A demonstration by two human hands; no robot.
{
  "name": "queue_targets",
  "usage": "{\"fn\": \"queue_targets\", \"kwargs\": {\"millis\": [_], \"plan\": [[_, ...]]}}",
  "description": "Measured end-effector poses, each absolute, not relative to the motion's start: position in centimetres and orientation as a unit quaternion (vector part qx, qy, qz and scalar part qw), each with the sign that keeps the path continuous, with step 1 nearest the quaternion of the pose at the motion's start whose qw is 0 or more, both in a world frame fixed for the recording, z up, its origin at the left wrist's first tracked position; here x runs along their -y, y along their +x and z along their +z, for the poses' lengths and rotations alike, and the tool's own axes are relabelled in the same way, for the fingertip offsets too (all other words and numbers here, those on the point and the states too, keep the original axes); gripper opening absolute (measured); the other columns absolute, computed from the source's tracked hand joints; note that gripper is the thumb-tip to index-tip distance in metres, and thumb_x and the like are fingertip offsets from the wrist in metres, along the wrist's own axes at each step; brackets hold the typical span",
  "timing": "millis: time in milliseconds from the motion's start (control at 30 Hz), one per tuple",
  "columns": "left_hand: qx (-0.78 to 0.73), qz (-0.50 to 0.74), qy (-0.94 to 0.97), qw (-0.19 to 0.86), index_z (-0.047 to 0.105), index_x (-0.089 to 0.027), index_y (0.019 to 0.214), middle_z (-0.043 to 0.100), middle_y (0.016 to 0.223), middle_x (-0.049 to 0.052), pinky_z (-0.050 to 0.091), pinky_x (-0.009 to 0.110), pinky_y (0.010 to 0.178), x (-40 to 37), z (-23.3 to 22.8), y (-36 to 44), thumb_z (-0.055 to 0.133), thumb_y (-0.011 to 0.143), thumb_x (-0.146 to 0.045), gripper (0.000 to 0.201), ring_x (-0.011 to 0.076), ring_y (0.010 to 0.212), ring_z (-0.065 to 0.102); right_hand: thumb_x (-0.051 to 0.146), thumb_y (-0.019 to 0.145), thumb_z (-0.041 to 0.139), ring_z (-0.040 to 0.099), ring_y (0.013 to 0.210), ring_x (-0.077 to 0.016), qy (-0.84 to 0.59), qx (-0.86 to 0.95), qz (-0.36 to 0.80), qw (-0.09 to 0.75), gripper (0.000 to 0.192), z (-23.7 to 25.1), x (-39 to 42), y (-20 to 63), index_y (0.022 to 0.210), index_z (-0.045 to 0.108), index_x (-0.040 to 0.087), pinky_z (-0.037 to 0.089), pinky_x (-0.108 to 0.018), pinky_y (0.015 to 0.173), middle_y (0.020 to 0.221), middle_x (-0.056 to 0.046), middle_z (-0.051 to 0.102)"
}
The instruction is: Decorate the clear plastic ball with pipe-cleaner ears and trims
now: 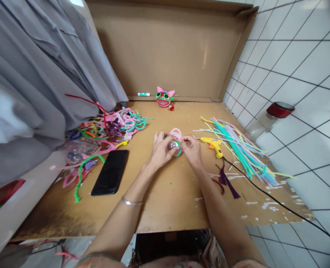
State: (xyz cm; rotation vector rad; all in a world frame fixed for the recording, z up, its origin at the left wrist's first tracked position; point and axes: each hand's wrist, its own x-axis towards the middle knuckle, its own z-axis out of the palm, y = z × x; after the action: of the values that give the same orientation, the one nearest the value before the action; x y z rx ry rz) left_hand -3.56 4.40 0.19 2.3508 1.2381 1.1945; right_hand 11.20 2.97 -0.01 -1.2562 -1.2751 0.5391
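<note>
Head view: both hands meet mid-board over a small clear ball (174,146) with a green rim, pink pipe-cleaner loop (176,133) sitting on its far side. Left hand (159,149) is closed around the ball's left side, fingers curled, thumb on top. Right hand (191,149) pinches at the right side where the pink loop meets the ball; fingertips narrow, exact contact hidden by the fingers. Judgement: this is a fit/attach step, so keep the left hand as the fixed clamp and let only the right fingertips work the loop; keep the ball low over the board (165,201) so nothing rolls off. Pose: forearms converge from the near edge, wrists slightly raised, bangle (131,202) on the left wrist. Glue gun (213,143) lies just right of the right hand, cord trailing to the near right. Straight pipe cleaners (239,149) further right, phone (110,172) left, tangled pile (109,126) far left, finished pink mask figure (164,97) at the far wall.
</note>
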Motion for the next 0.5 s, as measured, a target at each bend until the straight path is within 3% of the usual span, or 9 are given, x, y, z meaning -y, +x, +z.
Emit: {"fn": "queue_targets", "kwargs": {"millis": [167,500], "plan": [[-0.415,0.408,0.805,0.117,0.065,-0.023,0.091,0.051,0.114,0.008,0.039,0.041,0.097,-4.43,0.16,-3.55,0.065,0.082,-0.038,0.018,0.0256,0.109,0.046,0.029,0.074,0.059,0.056,0.069,-0.0162,-0.543,0.556,0.219,0.59,0.012,0.18,-2.92,11.2,0.067,0.063,0.02,0.047,-0.028,0.062,0.074,-0.002,0.058],[-0.423,0.414,0.799,0.107,0.048,-0.022,0.095,0.056,0.107,0.006,0.039,0.04,0.092,-4.65,0.1,-3.41,0.069,0.075,-0.035,0.031,0.0238,0.101,0.049,0.029,0.076,0.059,0.057,0.069,-0.0153,-0.541,0.552,0.218,0.596,0.011,-0.04,-2.89,11.06,0.071,0.064,0.02,0.049,-0.028,0.065,0.078,-0.002,0.058]]}}
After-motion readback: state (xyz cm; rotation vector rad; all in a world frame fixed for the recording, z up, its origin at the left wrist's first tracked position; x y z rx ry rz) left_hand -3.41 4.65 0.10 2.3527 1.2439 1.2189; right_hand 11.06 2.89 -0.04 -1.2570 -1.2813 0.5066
